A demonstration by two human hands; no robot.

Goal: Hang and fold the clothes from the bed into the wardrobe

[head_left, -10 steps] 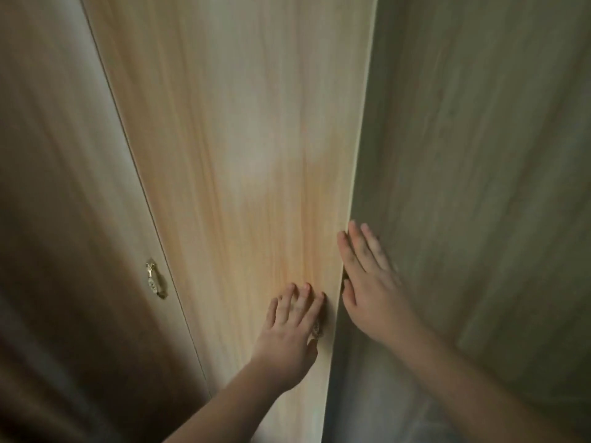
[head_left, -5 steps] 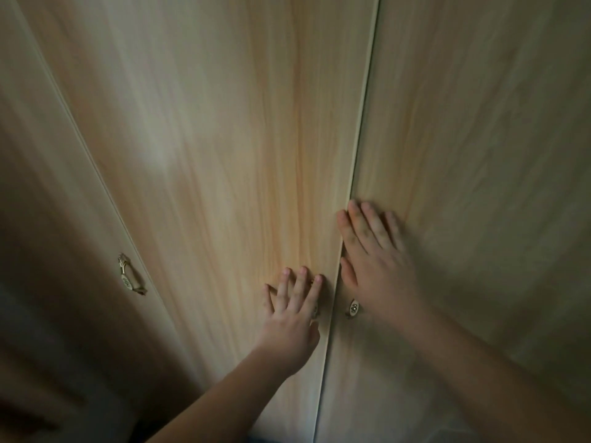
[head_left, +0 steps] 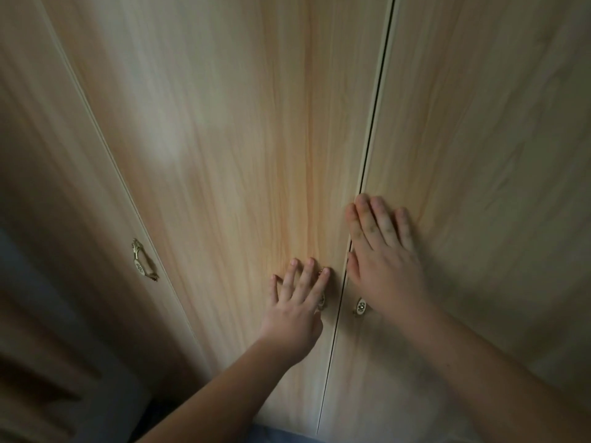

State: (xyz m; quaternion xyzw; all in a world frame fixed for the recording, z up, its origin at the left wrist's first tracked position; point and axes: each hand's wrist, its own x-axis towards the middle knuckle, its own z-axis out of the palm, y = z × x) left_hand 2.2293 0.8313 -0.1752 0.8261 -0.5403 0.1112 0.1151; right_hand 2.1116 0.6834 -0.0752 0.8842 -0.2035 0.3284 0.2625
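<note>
The left hand (head_left: 295, 310) and right hand (head_left: 382, 260) press flat on the wardrobe (head_left: 240, 139) doors, each grip wide, holding nothing. No clothes show. The right fingers (head_left: 355, 223) lie along the seam (head_left: 374, 107) and could get nipped if a door swings.

The one camera rides on the person's head, a wide-angle view facing forward and a little down at the wardrobe (head_left: 224, 155), so near that its wood doors fill nearly the whole picture. The gap (head_left: 367, 174) between two doors runs up just right of centre. Both forearms (head_left: 224, 388) reach in from the bottom edge, and a door handle (head_left: 142, 265) sits at mid-left.
</note>
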